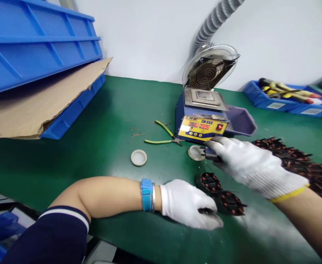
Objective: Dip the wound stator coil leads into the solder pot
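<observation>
Head view. Grips a small dark part [212,154] in the right hand [249,163], fingertips clamped on it just in front of the solder pot [202,121], beside a white dish [195,152], probably to stay near the heat. Rests the left hand [190,205] on the desk [108,121] nearer than the pot, fingers curled, closed or not cannot be told, beside two wound cores [210,182]. Keeps a heap of cores [301,161] right of the pot, seemingly for easy reach.

Two round black coil parts [209,182] with coppery windings lying flat, side by side on the green mat [108,121]. A small dark piece [212,154] is pinched in the right hand [249,165].
</observation>
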Demonstrator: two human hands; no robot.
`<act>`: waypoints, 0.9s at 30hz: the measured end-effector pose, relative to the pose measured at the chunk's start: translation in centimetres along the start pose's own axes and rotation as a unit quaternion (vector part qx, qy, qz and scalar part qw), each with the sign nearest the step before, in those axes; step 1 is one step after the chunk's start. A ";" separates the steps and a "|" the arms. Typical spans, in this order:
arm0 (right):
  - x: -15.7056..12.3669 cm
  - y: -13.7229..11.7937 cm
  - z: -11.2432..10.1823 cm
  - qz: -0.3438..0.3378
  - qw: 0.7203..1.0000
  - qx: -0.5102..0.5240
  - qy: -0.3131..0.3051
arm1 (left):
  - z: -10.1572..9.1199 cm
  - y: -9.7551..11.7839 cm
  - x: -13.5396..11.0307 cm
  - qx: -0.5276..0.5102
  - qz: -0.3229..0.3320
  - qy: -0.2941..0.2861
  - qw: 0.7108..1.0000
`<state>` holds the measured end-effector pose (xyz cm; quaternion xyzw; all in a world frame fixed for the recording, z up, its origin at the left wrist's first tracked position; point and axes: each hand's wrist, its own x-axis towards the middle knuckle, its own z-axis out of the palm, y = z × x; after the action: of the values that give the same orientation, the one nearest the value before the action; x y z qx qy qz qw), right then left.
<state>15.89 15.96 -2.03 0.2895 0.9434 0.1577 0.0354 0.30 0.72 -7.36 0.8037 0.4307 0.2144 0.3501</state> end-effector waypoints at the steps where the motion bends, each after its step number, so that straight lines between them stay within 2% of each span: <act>1: 0.0 0.1 -0.2 -0.001 1.000 -0.003 -0.004 | 0.0 0.0 0.0 -0.002 -0.002 -0.001 1.000; 7: -0.3 0.2 -2.0 0.084 0.993 -0.077 -0.003 | 0.0 0.0 0.2 -0.005 0.007 -0.014 1.000; 11: 0.7 -1.0 -2.7 0.060 0.991 -0.098 -0.064 | 0.1 0.1 0.2 0.014 0.009 -0.006 1.000; 13: 1.4 -1.8 -2.7 0.073 0.988 -0.100 -0.096 | 0.0 0.2 0.1 0.015 0.001 0.002 1.000; 16: 1.8 -2.7 -2.7 0.087 0.985 -0.110 -0.104 | -0.1 0.3 0.1 0.004 -0.002 -0.014 1.000; 18: 1.7 -2.6 -3.2 0.072 0.984 -0.123 -0.106 | 0.0 0.2 0.3 0.004 -0.008 -0.028 1.000; 20: 1.8 -1.9 -4.4 0.055 0.983 -0.140 -0.102 | 0.2 0.1 0.5 0.003 -0.011 -0.041 0.999; 23: 3.5 0.5 -7.0 0.106 0.981 -0.153 -0.050 | 0.3 -0.1 0.9 -0.004 -0.014 -0.053 0.999; 27: 9.4 3.8 -10.3 0.217 0.972 -0.090 0.007 | -0.1 -0.1 1.1 -0.009 -0.031 -0.095 0.995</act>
<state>8.49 21.35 9.17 0.4815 0.8403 0.2483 0.0194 0.76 1.79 -7.32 0.8032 0.4186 0.1300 0.4035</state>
